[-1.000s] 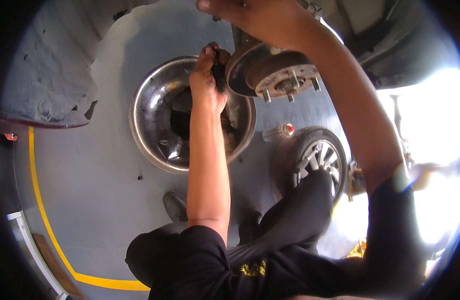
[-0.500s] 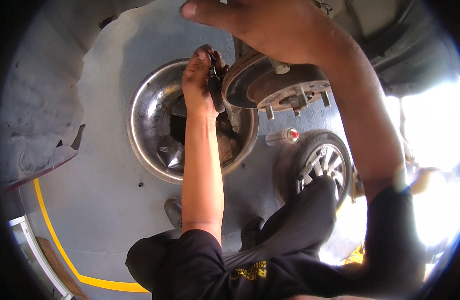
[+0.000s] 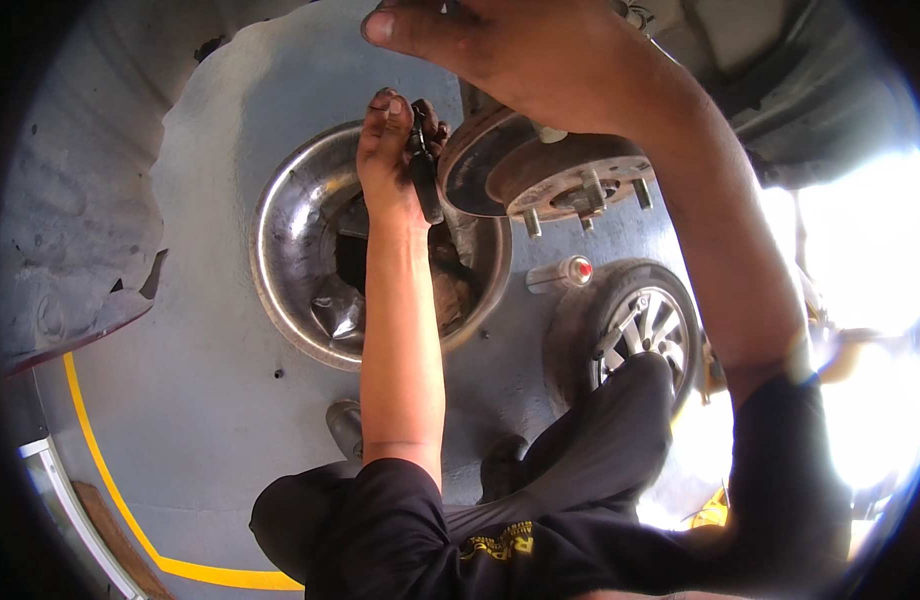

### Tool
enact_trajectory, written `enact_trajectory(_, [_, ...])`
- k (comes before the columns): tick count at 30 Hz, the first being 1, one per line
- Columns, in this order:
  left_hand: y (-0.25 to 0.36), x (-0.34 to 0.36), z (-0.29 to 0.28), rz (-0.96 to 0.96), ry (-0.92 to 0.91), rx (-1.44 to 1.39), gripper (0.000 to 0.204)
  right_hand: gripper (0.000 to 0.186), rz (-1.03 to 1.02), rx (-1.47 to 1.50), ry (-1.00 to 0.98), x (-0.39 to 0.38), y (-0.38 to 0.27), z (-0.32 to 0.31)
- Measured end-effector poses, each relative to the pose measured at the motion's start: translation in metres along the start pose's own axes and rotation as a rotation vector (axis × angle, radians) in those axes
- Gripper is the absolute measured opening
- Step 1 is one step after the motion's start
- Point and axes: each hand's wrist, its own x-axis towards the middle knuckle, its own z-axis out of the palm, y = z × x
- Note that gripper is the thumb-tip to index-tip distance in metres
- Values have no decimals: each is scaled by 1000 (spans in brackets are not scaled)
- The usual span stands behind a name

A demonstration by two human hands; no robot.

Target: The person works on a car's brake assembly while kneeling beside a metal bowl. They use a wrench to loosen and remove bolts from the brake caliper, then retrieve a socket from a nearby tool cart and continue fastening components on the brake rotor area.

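A: Clearance?
B: Floor (image 3: 205, 430) is exposed beyond the basin's (image 3: 261, 240) left rim; the upper-right rim is overlapped by the rusty brake disc (image 3: 515, 170).
A: Grips?
B: Right hand (image 3: 525, 55): cannot be told. By the left hand (image 3: 388, 165), a slim, black-handled tool (image 3: 425, 182) is clasped over the basin.

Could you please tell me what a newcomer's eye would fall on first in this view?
Probably the wide, shiny metal basin on the grey floor near the centre, with the left hand gripping a dark-handled tool in front of its upper part. Next would come the rusty wheel hub with its protruding studs, below the right hand, and the spoked wheel lower right.
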Motion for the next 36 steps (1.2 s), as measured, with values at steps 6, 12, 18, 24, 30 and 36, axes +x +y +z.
enact_trajectory(6, [5,-5,-1,11,29,89,18,23,451,321,-129,16,-22,-28])
enact_trajectory(12, [33,0,11,62,-147,844,24,21,73,-78,-106,5,0,0])
enact_trajectory(18, [29,-1,13,-105,2,734,25,21,194,39,-174,16,2,0])
enact_trajectory(24, [24,-14,35,-188,207,390,21,22,-74,-209,-35,6,7,14])
enact_trajectory(30, [15,-15,27,-169,166,142,20,25,-96,-261,-111,9,12,18])
enact_trajectory(36, [15,-22,19,-178,137,59,18,31,-86,-289,-156,12,7,15])
